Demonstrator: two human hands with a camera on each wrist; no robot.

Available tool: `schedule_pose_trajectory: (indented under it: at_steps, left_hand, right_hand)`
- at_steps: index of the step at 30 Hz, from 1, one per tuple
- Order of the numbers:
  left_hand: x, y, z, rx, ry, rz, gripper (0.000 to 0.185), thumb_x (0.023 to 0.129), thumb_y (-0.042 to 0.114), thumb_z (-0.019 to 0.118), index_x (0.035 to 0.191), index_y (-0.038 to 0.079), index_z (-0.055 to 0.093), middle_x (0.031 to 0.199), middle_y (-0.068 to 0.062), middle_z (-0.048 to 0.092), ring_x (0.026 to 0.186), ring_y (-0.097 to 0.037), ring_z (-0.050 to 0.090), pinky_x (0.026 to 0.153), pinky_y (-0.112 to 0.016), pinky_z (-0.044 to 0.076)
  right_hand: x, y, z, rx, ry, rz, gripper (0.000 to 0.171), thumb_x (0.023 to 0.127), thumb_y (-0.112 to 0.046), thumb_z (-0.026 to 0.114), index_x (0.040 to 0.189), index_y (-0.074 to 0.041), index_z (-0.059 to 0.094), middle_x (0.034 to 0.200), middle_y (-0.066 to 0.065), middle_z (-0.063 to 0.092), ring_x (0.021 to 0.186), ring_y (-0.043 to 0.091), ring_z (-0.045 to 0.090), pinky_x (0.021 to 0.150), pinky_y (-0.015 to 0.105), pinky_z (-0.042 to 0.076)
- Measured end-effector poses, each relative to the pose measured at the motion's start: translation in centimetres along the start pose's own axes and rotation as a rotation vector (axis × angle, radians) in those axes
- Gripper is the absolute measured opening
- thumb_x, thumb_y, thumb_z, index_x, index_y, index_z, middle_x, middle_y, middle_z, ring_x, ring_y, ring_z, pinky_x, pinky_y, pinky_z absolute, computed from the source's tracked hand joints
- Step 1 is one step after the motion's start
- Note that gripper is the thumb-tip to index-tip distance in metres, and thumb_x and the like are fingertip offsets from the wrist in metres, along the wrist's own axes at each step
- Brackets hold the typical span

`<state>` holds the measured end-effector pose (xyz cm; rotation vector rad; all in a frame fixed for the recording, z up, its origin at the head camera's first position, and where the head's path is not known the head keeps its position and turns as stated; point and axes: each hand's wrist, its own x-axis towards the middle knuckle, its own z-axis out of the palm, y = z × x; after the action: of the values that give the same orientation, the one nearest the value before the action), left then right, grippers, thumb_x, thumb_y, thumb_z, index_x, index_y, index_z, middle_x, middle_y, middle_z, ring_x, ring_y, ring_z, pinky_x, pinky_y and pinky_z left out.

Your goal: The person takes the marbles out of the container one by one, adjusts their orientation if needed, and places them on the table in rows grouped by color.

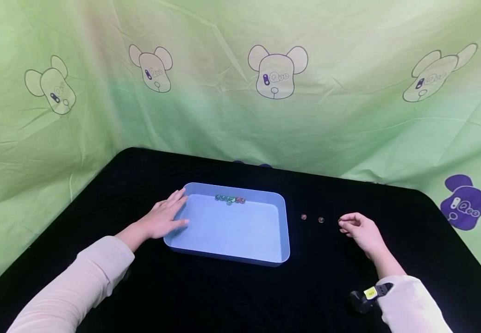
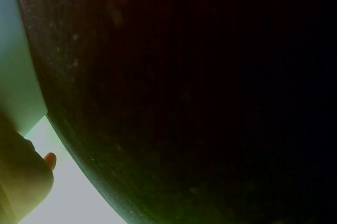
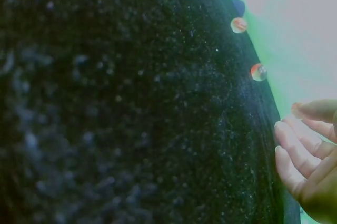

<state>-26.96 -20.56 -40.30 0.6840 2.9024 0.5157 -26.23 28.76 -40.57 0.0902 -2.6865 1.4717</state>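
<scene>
Your right hand (image 1: 361,231) rests on the black table (image 1: 327,286) with its fingers loosely curled, thumb and forefinger drawn close together at the tips. Something small and dark sits at those tips in the head view, but whether you are pinching a marble there cannot be told. In the right wrist view your fingers (image 3: 295,145) show bent and apart, with nothing plainly between them.

Two loose marbles lie on the cloth to the left of that hand, between it and the blue tray (image 1: 284,231). The nearer marble (image 1: 321,219) is just beside your fingertips; the farther marble (image 1: 303,216) lies beyond it, near the tray's right wall. Hand, marbles and tray sit almost in one line running across the table, so your right hand is by far the closer one to both.

Your left hand (image 1: 165,217) lies flat and spread, fingers straight, resting on the tray's left rim near the far corner, well apart from the loose marbles.

Inside the tray, a row of marbles (image 1: 229,199) is gathered against the far wall.
</scene>
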Motion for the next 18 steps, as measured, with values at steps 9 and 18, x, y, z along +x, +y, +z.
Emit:
schedule_pose_trajectory:
  at_steps: [9, 18]
  left_hand:
    - [-0.1, 0.0, 0.0, 0.0, -0.005, -0.011, 0.068, 0.087, 0.042, 0.043, 0.137, 0.002, 0.018, 0.144, -0.007, -0.001, 0.129, -0.026, -0.001, 0.096, -0.049, 0.011]
    - [0.0, 0.1, 0.0, 0.002, -0.003, -0.005, 0.068, 0.087, 0.04, 0.044, 0.137, 0.002, 0.018, 0.144, -0.008, -0.001, 0.129, -0.027, -0.001, 0.096, -0.049, 0.011]
  right_hand:
    - [0.7, 0.2, 0.0, -0.103, -0.003, -0.024, 0.023, 0.084, -0.005, 0.051, 0.098, 0.014, 0.049, 0.084, 0.015, 0.06, 0.063, -0.001, 0.054, 0.056, 0.022, 0.045]
    - [1.2, 0.5, 0.1, -0.2, 0.016, -0.048, 0.018, 0.082, -0.005, 0.054, 0.091, 0.011, 0.053, 0.078, 0.011, 0.06, 0.06, -0.004, 0.049, 0.054, 0.019, 0.042]
